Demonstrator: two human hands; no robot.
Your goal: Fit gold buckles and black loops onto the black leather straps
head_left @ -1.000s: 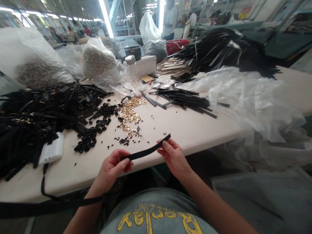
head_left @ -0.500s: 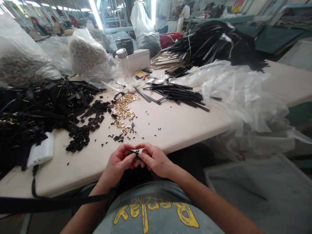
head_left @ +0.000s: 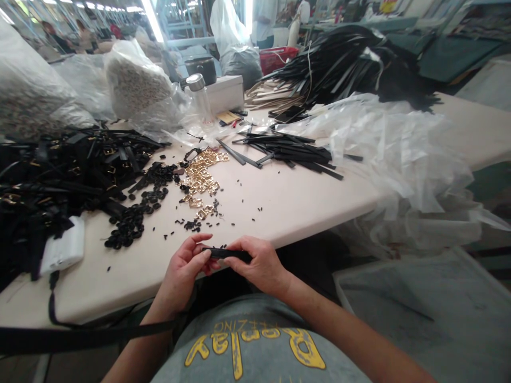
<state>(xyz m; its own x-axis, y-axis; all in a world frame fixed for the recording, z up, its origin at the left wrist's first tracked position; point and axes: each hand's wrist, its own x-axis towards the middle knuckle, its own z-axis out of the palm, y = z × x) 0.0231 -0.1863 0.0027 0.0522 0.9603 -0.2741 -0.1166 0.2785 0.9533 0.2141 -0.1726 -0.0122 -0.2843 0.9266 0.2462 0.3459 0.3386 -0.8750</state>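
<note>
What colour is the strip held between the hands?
The strip is black; head view.

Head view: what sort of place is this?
Most likely a factory workshop: loose gold buckles and black strips lie on the table, and other people show in the background.

- The left hand (head_left: 187, 261) and right hand (head_left: 261, 261) are holding a black strap (head_left: 223, 254) near the edge of a table (head_left: 303, 199).
- Gold buckles (head_left: 203, 176) are lying beyond, beside small black rounded pieces (head_left: 126, 230).
- Translucent plastic sheeting (head_left: 399, 149) is draping over the edge.
- A silver-capped bottle (head_left: 202, 102) is standing upright.
</note>
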